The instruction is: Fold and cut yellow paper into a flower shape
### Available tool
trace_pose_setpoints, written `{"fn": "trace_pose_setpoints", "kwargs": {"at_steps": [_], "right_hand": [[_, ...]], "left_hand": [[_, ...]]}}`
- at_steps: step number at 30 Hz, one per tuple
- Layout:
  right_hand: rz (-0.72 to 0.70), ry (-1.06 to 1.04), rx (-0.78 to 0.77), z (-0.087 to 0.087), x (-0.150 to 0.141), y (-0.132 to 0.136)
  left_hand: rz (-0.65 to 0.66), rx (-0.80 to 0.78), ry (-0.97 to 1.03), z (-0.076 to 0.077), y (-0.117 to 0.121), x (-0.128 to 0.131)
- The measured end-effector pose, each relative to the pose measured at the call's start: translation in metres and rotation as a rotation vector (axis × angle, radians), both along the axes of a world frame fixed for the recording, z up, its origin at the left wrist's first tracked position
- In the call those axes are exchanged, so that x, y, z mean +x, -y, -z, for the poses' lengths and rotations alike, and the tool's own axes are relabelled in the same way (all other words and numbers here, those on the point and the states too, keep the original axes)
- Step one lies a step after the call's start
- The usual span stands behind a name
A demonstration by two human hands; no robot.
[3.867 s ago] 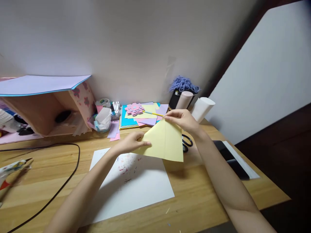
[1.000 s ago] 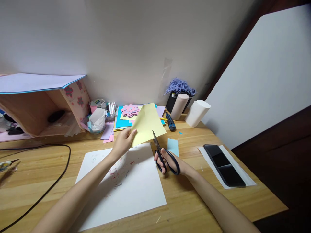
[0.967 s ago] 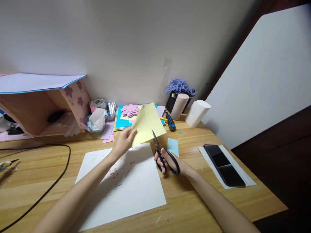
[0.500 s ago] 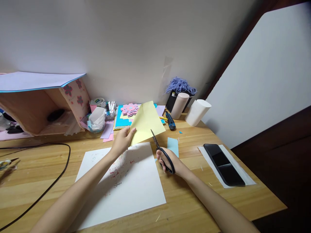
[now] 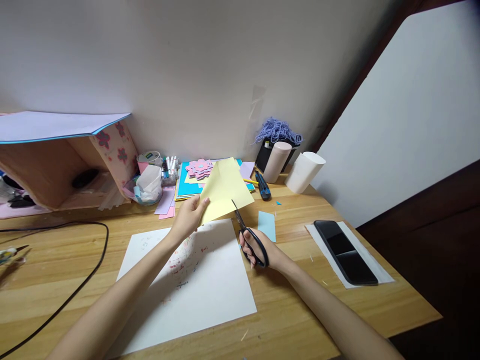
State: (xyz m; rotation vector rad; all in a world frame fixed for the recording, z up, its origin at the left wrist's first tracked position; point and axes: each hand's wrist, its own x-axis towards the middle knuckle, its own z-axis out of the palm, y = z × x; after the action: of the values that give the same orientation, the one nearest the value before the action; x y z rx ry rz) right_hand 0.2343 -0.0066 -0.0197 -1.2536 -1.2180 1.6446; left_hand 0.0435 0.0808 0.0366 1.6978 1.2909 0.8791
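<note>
A pale yellow sheet of paper (image 5: 228, 189) is pinched at its left edge by my left hand (image 5: 188, 212), thumb on top. My right hand (image 5: 262, 247) is closed round the handles of black scissors (image 5: 258, 247). The blades point up and away, and their tip overlaps the lower right edge of the yellow sheet. Below my hands lies a white sheet (image 5: 210, 285) marked with red and dark colour strokes. A light blue paper piece (image 5: 266, 226) rests on the table just beyond my right hand.
Behind the yellow sheet are pink paper flowers (image 5: 199, 169), a blue utility knife (image 5: 263, 186) and markers (image 5: 170, 167). A pink cylinder (image 5: 277, 162) and white roll (image 5: 305, 172) stand back right. A phone (image 5: 345, 252) lies right; a cardboard box (image 5: 112, 160) and black cable (image 5: 101, 257) are left.
The yellow sheet has tilted and shifted slightly down and left. The scissors have moved slightly left with my right hand. My left hand keeps its hold.
</note>
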Motion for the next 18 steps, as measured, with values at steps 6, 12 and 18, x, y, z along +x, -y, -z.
{"fn": "trace_pose_setpoints", "kwargs": {"at_steps": [6, 12, 18], "right_hand": [[-0.025, -0.062, 0.01, -0.0058, -0.0004, 0.0007], [0.006, -0.025, 0.035, -0.0052, -0.001, 0.0012], [0.062, 0.07, 0.08, -0.0031, -0.0019, 0.003]], "left_hand": [[0.055, 0.01, -0.022, 0.0012, 0.0006, 0.0004], [0.076, 0.093, -0.086, 0.0014, 0.0037, 0.0038], [0.083, 0.062, -0.063, -0.0012, 0.0052, 0.0039]]}}
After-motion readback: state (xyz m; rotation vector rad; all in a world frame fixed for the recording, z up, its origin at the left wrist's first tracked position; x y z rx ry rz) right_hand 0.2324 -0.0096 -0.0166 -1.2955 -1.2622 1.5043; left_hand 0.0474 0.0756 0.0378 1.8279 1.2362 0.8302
